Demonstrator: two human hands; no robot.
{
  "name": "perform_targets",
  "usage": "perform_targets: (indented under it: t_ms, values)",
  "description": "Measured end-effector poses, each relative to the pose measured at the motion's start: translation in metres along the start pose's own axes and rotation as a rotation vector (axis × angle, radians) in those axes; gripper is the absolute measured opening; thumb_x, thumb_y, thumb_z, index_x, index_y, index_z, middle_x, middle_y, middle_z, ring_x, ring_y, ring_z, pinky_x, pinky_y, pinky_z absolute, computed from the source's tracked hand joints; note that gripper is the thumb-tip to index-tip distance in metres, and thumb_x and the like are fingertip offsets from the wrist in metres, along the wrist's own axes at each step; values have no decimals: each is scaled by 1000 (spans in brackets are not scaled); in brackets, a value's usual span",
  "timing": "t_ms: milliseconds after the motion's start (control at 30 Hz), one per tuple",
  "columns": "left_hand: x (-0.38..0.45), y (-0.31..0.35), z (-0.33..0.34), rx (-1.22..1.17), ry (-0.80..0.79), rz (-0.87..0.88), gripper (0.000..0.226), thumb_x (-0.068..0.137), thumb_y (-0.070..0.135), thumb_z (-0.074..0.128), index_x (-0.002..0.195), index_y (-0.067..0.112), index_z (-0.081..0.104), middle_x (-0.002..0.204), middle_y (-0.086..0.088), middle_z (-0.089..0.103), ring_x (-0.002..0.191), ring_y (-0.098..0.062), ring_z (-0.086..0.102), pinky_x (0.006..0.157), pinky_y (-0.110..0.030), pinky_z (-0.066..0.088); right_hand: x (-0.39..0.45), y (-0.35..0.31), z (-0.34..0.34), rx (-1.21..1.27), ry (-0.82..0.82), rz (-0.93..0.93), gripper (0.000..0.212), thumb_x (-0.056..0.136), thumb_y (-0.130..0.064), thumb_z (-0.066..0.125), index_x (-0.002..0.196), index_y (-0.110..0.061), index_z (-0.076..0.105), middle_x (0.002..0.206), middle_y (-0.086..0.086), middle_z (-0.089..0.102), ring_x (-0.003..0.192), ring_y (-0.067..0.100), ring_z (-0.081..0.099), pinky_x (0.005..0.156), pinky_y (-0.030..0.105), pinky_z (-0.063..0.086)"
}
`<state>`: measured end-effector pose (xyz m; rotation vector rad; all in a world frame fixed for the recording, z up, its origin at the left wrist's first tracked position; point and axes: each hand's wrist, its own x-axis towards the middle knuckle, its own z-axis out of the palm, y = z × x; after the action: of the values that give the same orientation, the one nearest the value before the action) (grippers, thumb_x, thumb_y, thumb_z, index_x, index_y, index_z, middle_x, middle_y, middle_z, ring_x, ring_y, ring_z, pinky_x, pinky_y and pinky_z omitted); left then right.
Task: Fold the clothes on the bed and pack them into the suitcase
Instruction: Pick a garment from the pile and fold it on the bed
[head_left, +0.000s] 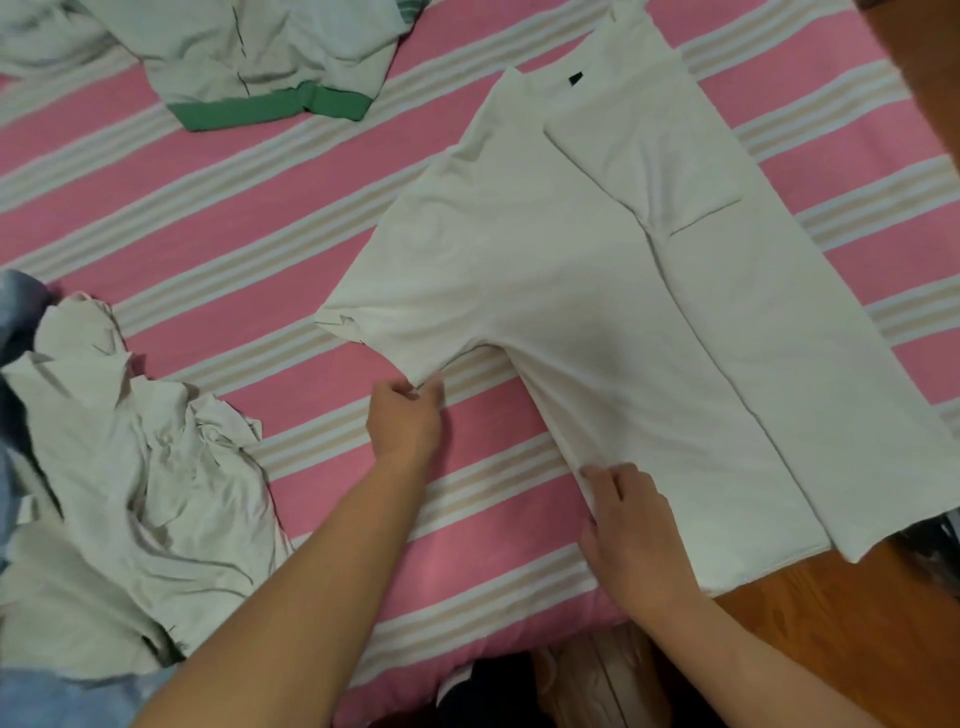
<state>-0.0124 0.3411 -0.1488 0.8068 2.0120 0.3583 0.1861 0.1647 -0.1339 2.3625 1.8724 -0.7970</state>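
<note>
A white T-shirt (597, 270) lies flat on the pink striped bed (234, 249), collar away from me. Its right side is folded in over the middle, sleeve tucked on top. The left sleeve still spreads out to the left. My left hand (408, 415) pinches the lower edge of that sleeve near the armpit. My right hand (631, 525) grips the shirt's left side edge close to the hem. No suitcase is in view.
A crumpled white garment (119, 493) lies at the left with blue cloth (15, 322) beside it. A white top with a green band (270, 67) sits at the far side. The wooden floor (857, 634) shows past the bed's near right corner.
</note>
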Motion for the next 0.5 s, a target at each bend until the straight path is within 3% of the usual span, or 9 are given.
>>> perform_targets:
  t_ms: [67,133,200,233,267,367,433,500]
  values:
    - [-1,4,0,-69,-11,-40,14,93,24,65,86,12,64,82,-3,63,81,-25,61,73,-32,44,16,-11,-5,42,-7,-17,50,82,-16,69,129,-16,54,107,3,53,87,19,53,72,33,53]
    - [-6,9,-1,-235,-145,-165,13,83,10,63,70,12,61,68,-8,60,64,-25,56,60,-32,43,32,-27,-13,151,0,-56,42,86,-13,63,127,-12,56,108,4,54,91,21,55,78,37,55]
    - [-11,8,-5,-294,-301,-284,8,80,4,58,74,10,59,64,-9,57,50,-20,50,47,-28,37,55,-49,-21,284,-3,-69,33,91,-11,59,123,-10,61,109,5,60,96,22,59,84,35,53]
    - [-10,8,-10,-286,-296,-287,6,82,5,56,78,9,59,67,-9,60,51,-19,52,45,-27,37,70,-63,-24,376,-31,-24,31,93,-13,58,124,-11,62,109,3,63,97,20,61,85,32,51]
    - [-1,8,-18,-262,-211,-248,3,83,7,56,83,8,59,76,-9,65,58,-21,58,48,-29,42,85,-77,-27,484,-71,60,30,96,-15,57,125,-13,63,109,-1,66,96,17,62,85,30,49]
    - [57,14,-57,-78,163,22,25,89,13,59,113,11,55,114,-8,61,96,-27,61,82,-40,53,129,-118,-21,1049,-220,423,30,100,-15,56,129,-10,59,93,5,70,68,15,66,65,31,56]
    - [99,24,-83,101,217,229,39,89,15,66,126,13,54,120,-4,54,103,-24,57,96,-38,50,149,-142,-12,1458,-231,644,24,100,-10,58,123,-5,58,77,9,65,54,15,62,50,27,53]
    - [131,34,-96,324,125,429,30,91,18,69,120,14,62,113,-3,61,102,-24,59,97,-41,50,162,-160,-4,1658,-193,776,6,98,-8,61,104,-6,61,63,5,60,46,12,55,44,23,48]
